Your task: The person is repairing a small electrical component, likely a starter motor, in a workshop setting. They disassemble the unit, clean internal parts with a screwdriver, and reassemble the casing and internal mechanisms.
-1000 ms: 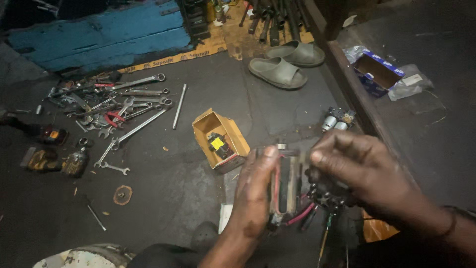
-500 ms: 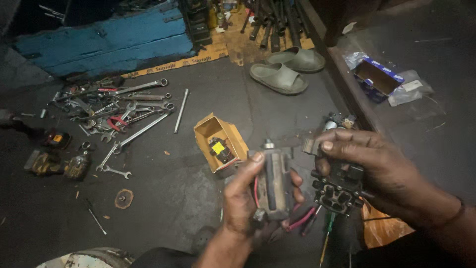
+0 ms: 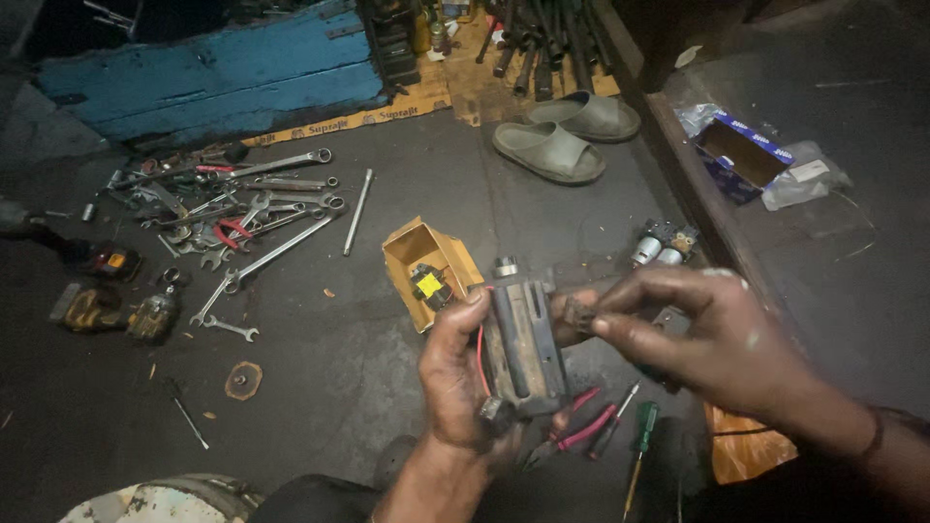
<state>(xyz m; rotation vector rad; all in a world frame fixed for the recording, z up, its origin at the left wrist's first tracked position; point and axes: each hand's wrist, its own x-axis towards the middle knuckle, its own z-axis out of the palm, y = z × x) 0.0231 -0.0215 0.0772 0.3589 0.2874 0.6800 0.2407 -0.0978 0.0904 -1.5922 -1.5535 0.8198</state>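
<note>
Clamped in the left hand (image 3: 455,378), a grey metal block (image 3: 523,339) with lengthwise grooves stands nearly upright, thumb on its left edge and fingers wrapped behind and under its lower end. Red wire (image 3: 480,353) runs along the block's left side, between the metal and the thumb. A short round stub projects from the top of the block.

Right hand (image 3: 707,339), reaching in from the right, pinches a small dark part (image 3: 579,315) between thumb and forefinger; the part sits against the block's upper right edge. Whether it is joined to the block cannot be told.

Both hands are held above a dark floor (image 3: 320,387). Directly below them lie red-handled pliers (image 3: 581,426) and a green-handled screwdriver (image 3: 641,436), with an orange bag (image 3: 741,450) just to the right.

Just left of the block, an open yellow cardboard box (image 3: 426,266) rests on the floor with a small yellow-and-black component inside. Farther left lies a scatter of spanners (image 3: 242,228), and beyond that a yellow-and-black power tool (image 3: 107,310). Farther from the person, a pair of grey slippers (image 3: 567,136) sits near a blue wooden plank (image 3: 213,77). At right, an open blue-and-white carton (image 3: 741,155) lies on a raised surface.
</note>
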